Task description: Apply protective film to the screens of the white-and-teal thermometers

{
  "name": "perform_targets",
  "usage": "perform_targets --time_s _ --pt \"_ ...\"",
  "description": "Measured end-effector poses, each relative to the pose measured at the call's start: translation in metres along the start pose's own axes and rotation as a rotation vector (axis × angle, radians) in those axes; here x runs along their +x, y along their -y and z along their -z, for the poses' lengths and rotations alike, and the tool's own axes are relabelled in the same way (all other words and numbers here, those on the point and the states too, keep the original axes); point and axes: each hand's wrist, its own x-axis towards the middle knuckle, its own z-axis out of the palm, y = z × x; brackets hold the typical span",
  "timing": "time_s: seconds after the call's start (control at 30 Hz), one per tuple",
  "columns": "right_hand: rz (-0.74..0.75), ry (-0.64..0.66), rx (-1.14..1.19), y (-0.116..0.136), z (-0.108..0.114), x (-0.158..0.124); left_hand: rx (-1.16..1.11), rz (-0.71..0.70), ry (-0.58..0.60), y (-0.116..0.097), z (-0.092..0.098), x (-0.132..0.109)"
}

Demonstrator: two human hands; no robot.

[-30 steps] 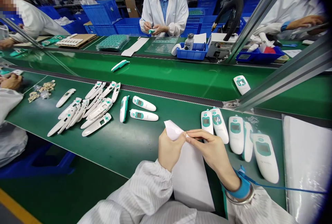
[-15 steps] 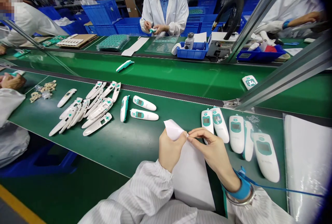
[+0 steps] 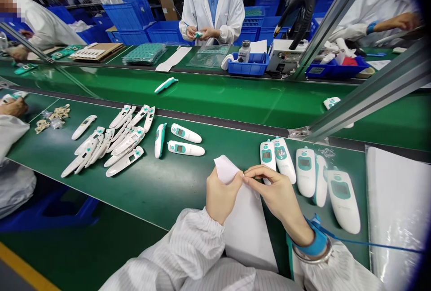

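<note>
My left hand (image 3: pixel 220 194) and my right hand (image 3: pixel 274 194) meet over a long white sheet (image 3: pixel 247 228) that lies on the green bench in front of me. Both pinch its curled upper corner (image 3: pixel 226 168), thumb and fingertips pressed together on it. Just right of my right hand lies a row of several white and teal thermometers (image 3: pixel 306 172), screens up. A blue wrist strap (image 3: pixel 314 241) with a blue cord sits on my right wrist.
A heap of white thermometer shells (image 3: pixel 111 145) and three assembled units (image 3: pixel 182 140) lie left of my hands. A clear plastic sheet (image 3: pixel 399 210) covers the bench at right. Thermometers (image 3: pixel 165 85) ride the green conveyor behind. Co-workers in white coats (image 3: pixel 212 6) stand across it; another person's sleeve (image 3: pixel 11 134) is at left.
My hands stay pinched on the sheet's corner, almost still. The thermometers on the conveyor have drifted to the right.
</note>
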Motion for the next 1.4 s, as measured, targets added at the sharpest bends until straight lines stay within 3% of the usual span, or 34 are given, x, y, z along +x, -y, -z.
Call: perform_targets --time_s 0.17,0.37,0.53,0.77,1.03,1.17,1.27,1.33,1.4 --pt "0.123 -0.005 -0.043 -0.004 -0.003 -0.004 -0.038 0.032 -0.007 -0.001 -0.001 0.003" --pt "0.023 -0.04 -0.076 -0.011 -0.004 -0.004 -0.074 0.038 -0.02 -0.003 -0.001 0.005" --pt "0.206 -0.037 -0.098 -0.015 -0.005 -0.007 -0.09 0.03 -0.01 -0.002 -0.002 0.005" --pt "0.277 -0.069 -0.136 -0.012 -0.007 -0.01 -0.126 0.01 0.019 0.0 -0.003 0.005" --pt "0.529 -0.023 -0.426 -0.02 -0.008 -0.015 -0.226 0.036 0.065 0.005 -0.002 0.018" --pt "0.453 -0.001 -0.395 -0.018 -0.007 -0.018 -0.288 0.097 0.087 0.017 0.001 0.024" --pt "0.292 -0.023 -0.313 -0.01 0.004 -0.013 -0.244 0.112 0.003 0.021 0.01 0.034" --pt "0.184 -0.051 -0.262 -0.003 0.02 -0.006 -0.027 -0.022 -0.108 0.015 0.018 0.053" --pt "0.114 -0.101 -0.246 0.002 0.039 0.003 0.3 -0.219 -0.157 0.001 0.022 0.087"
